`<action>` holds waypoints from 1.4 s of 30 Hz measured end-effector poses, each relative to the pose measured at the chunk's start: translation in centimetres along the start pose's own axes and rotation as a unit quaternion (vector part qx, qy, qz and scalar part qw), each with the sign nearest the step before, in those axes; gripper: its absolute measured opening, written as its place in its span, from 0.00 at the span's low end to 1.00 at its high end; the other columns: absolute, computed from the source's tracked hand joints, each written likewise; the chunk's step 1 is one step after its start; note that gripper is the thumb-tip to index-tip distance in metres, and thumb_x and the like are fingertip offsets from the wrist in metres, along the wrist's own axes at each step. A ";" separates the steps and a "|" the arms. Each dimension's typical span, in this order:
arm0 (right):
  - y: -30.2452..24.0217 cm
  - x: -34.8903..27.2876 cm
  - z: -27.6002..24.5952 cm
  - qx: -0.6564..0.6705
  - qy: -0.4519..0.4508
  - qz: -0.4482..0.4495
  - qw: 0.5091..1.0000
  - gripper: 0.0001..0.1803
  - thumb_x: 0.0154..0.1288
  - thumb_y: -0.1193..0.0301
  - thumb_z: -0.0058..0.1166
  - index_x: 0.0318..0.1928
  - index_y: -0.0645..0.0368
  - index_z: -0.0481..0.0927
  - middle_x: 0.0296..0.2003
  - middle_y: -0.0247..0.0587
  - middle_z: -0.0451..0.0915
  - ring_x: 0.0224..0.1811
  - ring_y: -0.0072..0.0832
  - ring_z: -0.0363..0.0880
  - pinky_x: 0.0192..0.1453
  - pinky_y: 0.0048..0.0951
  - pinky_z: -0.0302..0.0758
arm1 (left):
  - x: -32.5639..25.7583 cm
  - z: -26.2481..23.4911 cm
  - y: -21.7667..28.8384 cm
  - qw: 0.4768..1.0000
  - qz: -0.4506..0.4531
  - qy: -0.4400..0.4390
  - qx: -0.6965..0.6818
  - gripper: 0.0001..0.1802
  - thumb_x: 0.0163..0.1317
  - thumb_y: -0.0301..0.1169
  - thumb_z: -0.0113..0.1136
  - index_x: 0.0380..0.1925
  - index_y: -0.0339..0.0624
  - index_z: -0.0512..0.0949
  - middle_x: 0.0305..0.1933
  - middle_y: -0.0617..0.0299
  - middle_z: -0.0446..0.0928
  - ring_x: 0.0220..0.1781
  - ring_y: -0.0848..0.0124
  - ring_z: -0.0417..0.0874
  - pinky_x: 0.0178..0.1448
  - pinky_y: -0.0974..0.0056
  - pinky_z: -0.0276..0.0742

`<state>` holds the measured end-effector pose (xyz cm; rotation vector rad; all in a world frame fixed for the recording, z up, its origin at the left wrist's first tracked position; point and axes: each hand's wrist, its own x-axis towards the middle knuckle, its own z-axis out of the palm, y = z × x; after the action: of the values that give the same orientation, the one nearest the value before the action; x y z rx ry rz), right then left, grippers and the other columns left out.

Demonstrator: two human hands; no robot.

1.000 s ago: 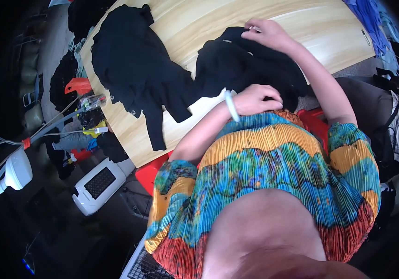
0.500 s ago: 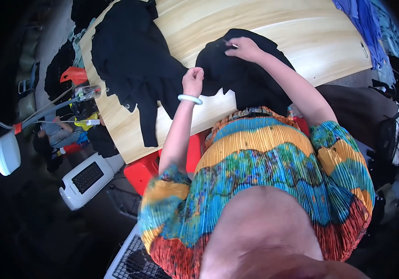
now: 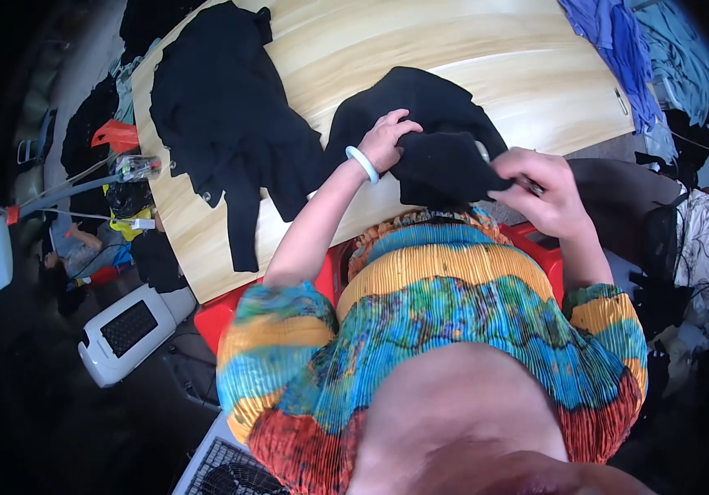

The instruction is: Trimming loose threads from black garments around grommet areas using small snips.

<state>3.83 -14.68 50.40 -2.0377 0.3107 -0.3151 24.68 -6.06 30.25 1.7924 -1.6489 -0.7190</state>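
On the near side of the table lies a black garment (image 3: pixel 420 91), partly folded over itself. My left hand (image 3: pixel 384 142), with a pale bangle at its wrist, rests on this cloth with its fingers apart. At the garment's right edge my right hand (image 3: pixel 546 188) is closed, pinching a raised corner of the fabric. A small metallic object (image 3: pixel 529 185) shows in that same palm; its kind is too hidden to tell. Another black garment (image 3: pixel 222 107), with sleeve-like parts, is spread to the left and touches or overlaps the first one.
The pale wooden table (image 3: pixel 371 33) has blue-violet cloth (image 3: pixel 610 49) hanging at its far right corner. Off the left edge stand a lamp arm (image 3: pixel 82 186), a red plastic bag (image 3: pixel 117 134) and a white appliance (image 3: pixel 132 330). A red stool (image 3: pixel 214 322) is beneath me.
My right hand has drawn back toward me and right, lifting the garment's edge. My left hand has moved right and opened onto the cloth, and the fabric is now folded over.
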 end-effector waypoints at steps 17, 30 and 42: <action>-3.4 -10.4 -6.6 0.248 0.326 -0.114 0.905 0.12 0.49 0.75 0.52 0.33 0.61 0.63 0.23 0.35 0.65 0.21 0.19 0.63 0.26 0.20 0.61 | -2.0 -2.7 9.7 0.918 0.004 -0.238 -0.317 0.22 0.50 0.30 0.57 0.45 0.39 0.64 0.42 0.56 0.70 0.40 0.73 0.74 0.45 0.67 0.70; -3.3 -18.1 -10.5 -0.105 0.454 -0.215 0.858 0.09 0.48 0.73 0.52 0.30 0.64 0.70 0.30 0.40 0.73 0.32 0.32 0.73 0.41 0.29 0.69 | 1.1 6.2 16.9 0.915 0.261 -0.278 -0.128 0.20 0.43 0.29 0.57 0.39 0.33 0.69 0.52 0.46 0.64 0.53 0.52 0.66 0.54 0.60 0.64; -0.6 -18.4 -11.4 0.269 0.365 -0.182 0.872 0.18 0.47 0.78 0.54 0.40 0.66 0.66 0.38 0.46 0.71 0.40 0.32 0.72 0.49 0.28 0.68 | -4.8 -9.2 23.4 0.908 0.061 0.391 -0.139 0.09 0.54 0.26 0.46 0.26 0.31 0.73 0.16 0.63 0.68 0.22 0.79 0.68 0.26 0.73 0.65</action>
<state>-17.25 -17.29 54.48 -1.3383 0.2505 -1.2731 15.18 -2.01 53.65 1.4677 -1.0345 -0.1146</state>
